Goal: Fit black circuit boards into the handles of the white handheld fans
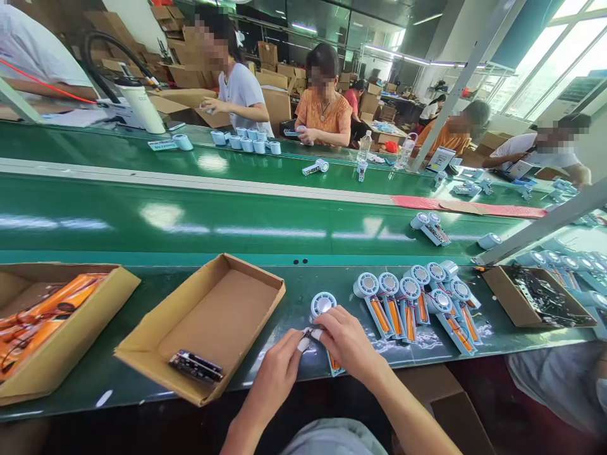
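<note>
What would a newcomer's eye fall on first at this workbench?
Probably the long green conveyor belt running across the view. Next, the cluster of pale blue fan-like units with orange strips, right of the hands, and the nearly empty cardboard tray on the left.

No word, brand or number could be read with certainty. Small lettering ran along the handle of the blue fan (162,145) lying at the far left of the green bench (265,169), and faint print showed on the white tumbler (142,109) beside it, both too small to make out. The upright card (441,159) farther right bore a few printed lines, also illegible.
</note>
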A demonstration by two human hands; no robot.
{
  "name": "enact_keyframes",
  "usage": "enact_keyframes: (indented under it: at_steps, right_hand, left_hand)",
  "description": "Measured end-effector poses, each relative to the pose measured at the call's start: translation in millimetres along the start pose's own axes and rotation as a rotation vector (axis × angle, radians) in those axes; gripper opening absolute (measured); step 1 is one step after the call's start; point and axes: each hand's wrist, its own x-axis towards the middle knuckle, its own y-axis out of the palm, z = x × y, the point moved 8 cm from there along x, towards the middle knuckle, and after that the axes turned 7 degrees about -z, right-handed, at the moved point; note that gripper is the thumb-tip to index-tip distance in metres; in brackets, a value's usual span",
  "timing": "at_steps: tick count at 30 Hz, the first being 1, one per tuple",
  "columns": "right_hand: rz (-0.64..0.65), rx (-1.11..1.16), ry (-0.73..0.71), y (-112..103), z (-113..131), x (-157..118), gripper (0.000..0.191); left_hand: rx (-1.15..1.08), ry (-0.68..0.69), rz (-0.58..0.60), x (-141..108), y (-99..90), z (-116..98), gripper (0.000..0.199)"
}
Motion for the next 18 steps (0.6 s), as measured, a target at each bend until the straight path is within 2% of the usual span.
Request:
enact_keyframes:
  at_steps: [5,9,11,14,16,18]
  right_hand:
    - [0.048,0.123,-0.074,0.3,-1.3,2.1,0.015]
    - [-0.004,0.155,-0.028,-5.3,-3.7,2.7,0.013]
    - [-0.099,0.215,0.056,-19.9,-10.7,-0.5,0.014]
    - [-0.263,0.267,0.32,-47.1,-34.9,-15.8,0.02]
    - [-0.21,0.287,0.483,-49.2,-46.6,-28.4,0.023]
    - [-0.072,0.345,0.572,-38.0,-48.7,-37.6,0.025]
  left_hand:
    - [0.002,0.04,0.065,4.7,3.2,-0.6,0.03]
    - [-0.018,0.039,0.053,5.3,3.7,-0.5,0.032]
    - [-0.004,-0.002,0.012,2.9,2.3,3.4,0.032]
    - [0.047,-0.068,-0.084,-4.9,-0.1,11.6,0.034]
    - [0.066,-0.106,-0.134,-11.2,0.8,16.5,0.035]
    - [0.07,-0.165,-0.157,-16.6,3.6,21.1,0.036]
